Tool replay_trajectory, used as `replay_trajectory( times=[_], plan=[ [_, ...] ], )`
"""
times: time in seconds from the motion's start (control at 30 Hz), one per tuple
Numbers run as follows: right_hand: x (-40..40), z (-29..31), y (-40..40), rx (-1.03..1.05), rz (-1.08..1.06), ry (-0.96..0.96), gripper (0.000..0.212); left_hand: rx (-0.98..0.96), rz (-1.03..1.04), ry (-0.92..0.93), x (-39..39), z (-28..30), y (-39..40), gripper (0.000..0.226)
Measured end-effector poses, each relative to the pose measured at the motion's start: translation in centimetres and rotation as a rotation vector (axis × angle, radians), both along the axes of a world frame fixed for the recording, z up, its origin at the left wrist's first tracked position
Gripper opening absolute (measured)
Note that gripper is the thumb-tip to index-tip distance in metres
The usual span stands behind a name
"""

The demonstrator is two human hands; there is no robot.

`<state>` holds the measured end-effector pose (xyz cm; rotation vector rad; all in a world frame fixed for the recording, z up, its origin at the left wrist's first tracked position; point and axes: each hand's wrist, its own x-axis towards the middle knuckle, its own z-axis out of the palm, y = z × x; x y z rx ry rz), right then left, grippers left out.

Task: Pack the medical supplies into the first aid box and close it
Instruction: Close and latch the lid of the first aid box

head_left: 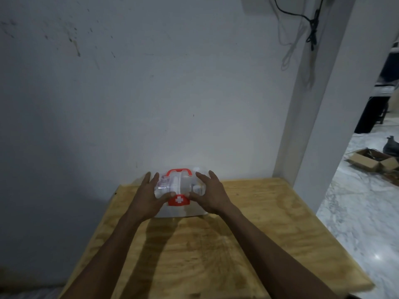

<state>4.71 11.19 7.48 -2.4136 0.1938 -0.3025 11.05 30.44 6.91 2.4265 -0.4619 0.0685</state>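
Hands flat on the clear first aid box [179,209] at the bench's [269,223] far edge, left hand [149,196] and right hand [210,194] fingers spread open, thumbs pressing by the red latch [178,200].

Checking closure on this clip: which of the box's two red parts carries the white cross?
The red latch on the first aid box's near face, between both thumbs. The other red part, the handle, arches plain over the lid.
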Motion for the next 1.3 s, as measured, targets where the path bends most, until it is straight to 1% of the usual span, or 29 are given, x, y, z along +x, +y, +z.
replay_trajectory(
  times=[0.1,0.2,0.3,0.47,0.6,0.77,0.87,0.97,1.03,1.1,1.2,1.23,1.3],
  plan=[
    [0.1,-1.1,-0.2,0.003,0.002,-0.026,0.083,-0.024,-0.013,-0.007,-0.3,-0.4,0.2,0.103],
    [0.4,-2.1,-0.3,0.006,-0.011,-0.025,0.084,-0.021,-0.035,-0.034,-0.1,-0.9,0.4,0.105],
    [0.7,-2.9,-0.3,-0.011,-0.019,-0.029,0.086,-0.033,-0.049,-0.071,0.0,-1.5,0.6,0.105],
    [1.0,-3.8,-0.4,-0.029,-0.011,-0.073,0.083,-0.032,-0.049,-0.112,0.3,-2.3,0.7,0.099],
    [0.9,-4.7,-0.2,-0.048,-0.026,-0.121,0.079,-0.040,-0.033,-0.123,0.5,-2.7,0.8,0.120],
    [0.7,-4.8,0.0,-0.080,-0.038,-0.118,0.078,-0.029,-0.027,-0.137,0.6,-2.9,0.9,0.125],
    [0.8,-4.9,0.0,-0.051,-0.035,-0.115,0.078,-0.032,-0.037,-0.130,0.7,-2.8,1.0,0.121],
    [0.8,-5.0,0.0,-0.038,-0.032,-0.131,0.078,-0.041,-0.041,-0.142,0.6,-2.8,0.8,0.102],
    [0.9,-4.9,-0.1,-0.017,-0.027,-0.135,0.078,-0.045,-0.035,-0.144,0.6,-2.7,0.6,0.097],
    [0.9,-4.8,-0.2,0.008,-0.018,-0.134,0.079,-0.040,-0.041,-0.138,0.8,-2.8,0.6,0.102],
    [1.3,-4.5,-0.4,0.039,0.007,-0.126,0.081,-0.053,-0.046,-0.116,1.3,-2.7,0.7,0.122],
    [1.5,-4.4,-0.5,0.045,0.010,-0.127,0.081,-0.062,-0.044,-0.113,1.5,-2.7,0.8,0.126],
    [2.1,-4.5,-0.4,0.049,0.010,-0.128,0.083,-0.076,-0.042,-0.113,2.0,-2.7,0.9,0.126]
  ],
)
